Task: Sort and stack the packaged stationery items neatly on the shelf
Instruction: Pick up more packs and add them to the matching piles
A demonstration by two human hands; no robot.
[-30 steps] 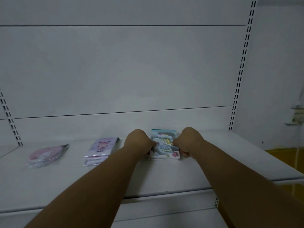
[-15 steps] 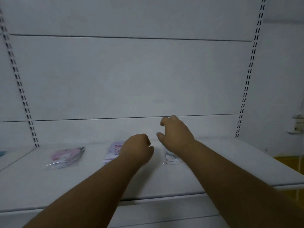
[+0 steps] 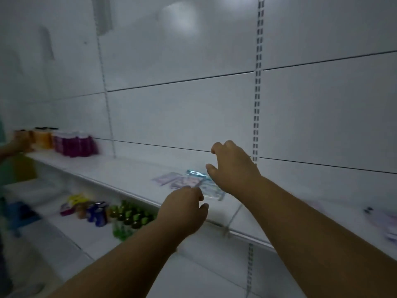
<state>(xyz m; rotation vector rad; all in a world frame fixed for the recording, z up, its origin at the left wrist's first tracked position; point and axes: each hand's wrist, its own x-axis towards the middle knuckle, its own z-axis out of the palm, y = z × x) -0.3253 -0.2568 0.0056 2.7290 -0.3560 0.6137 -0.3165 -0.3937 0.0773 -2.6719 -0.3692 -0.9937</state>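
Several flat packaged stationery items lie loosely overlapped on the white shelf, pale purple and blue, blurred. My right hand hovers just right of and above them, fingers curled but apart, holding nothing. My left hand hangs in front of the shelf edge just below the packets, fingers loosely bent, empty. Another pale purple packet lies at the far right of the shelf, blurred.
Orange and magenta bottles stand at the shelf's far left, where another person's hand reaches. On the lower shelf sit green bottles, blue cans and a yellow-pink packet. Slotted uprights run up the back panel.
My view has swung left and tilted. Both hands let go of the blue packet they were pressing a second ago and now hover over a different loose group of packets.
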